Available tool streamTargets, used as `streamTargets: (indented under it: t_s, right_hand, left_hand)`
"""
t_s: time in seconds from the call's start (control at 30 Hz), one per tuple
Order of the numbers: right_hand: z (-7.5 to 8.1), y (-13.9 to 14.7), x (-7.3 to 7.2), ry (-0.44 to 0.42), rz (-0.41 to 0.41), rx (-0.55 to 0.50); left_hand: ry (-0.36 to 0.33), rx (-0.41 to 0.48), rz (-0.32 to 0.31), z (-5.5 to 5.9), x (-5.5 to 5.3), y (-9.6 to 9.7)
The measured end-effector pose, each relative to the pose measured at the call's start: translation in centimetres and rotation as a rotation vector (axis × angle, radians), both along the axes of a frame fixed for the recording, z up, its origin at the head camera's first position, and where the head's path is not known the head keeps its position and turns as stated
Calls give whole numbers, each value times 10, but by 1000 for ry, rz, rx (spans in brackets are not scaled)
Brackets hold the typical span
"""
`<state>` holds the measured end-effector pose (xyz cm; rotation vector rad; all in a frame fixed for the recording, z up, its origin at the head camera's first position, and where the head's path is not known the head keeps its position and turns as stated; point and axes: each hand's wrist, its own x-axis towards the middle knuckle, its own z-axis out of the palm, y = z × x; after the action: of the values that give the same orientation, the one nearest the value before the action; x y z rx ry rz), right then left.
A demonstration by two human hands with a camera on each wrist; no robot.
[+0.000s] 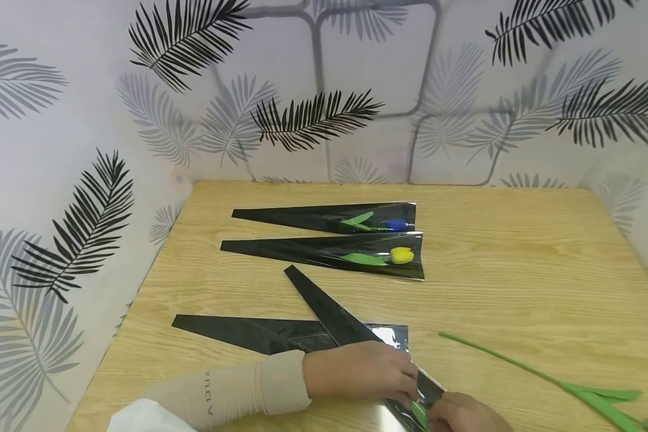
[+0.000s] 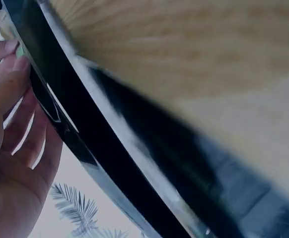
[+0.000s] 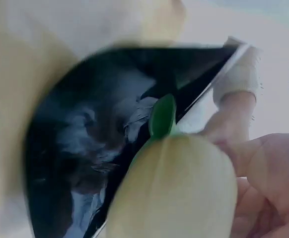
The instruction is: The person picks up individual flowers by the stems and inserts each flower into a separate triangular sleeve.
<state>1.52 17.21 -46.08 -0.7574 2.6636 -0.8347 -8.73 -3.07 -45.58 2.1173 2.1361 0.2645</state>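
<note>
Near the front edge, my left hand (image 1: 362,372) pinches the edge of a slanted black flower sleeve (image 1: 324,306) with a clear front. My right hand (image 1: 467,414) grips a cream tulip (image 3: 177,188) at the sleeve's mouth; its bloom fills the lower middle of the right wrist view. A green leaf (image 1: 418,414) of this tulip shows between both hands. In the left wrist view, the left hand's fingertips (image 2: 20,64) meet at the sleeve's edge beside a bit of green. My fingers hide most of the stem.
Beneath the slanted sleeve lies another black sleeve (image 1: 237,333). Farther back are two filled sleeves, one with a yellow tulip (image 1: 402,255), one with a blue tulip (image 1: 395,224). A loose tulip with a green stem (image 1: 507,360) lies at the right on the wooden table (image 1: 518,252).
</note>
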Motion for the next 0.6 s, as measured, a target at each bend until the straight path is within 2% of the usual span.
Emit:
streamTargets:
  t_s: [0.13, 0.23, 0.37, 0.47, 0.6]
  right_hand:
    - [25, 0, -12, 198, -10, 88]
    - [42, -2, -21, 375, -2, 129]
    - [61, -7, -34, 572, 29, 164]
    - [71, -10, -45, 677, 57, 179]
    - [84, -13, -61, 792, 107, 181]
  left_hand:
    - [21, 107, 78, 6, -5, -2]
    - [10, 189, 120, 12, -9, -3]
    - [42, 279, 180, 20, -14, -4]
    - [55, 349, 234, 26, -19, -6]
    - [-14, 431, 311, 36, -25, -11]
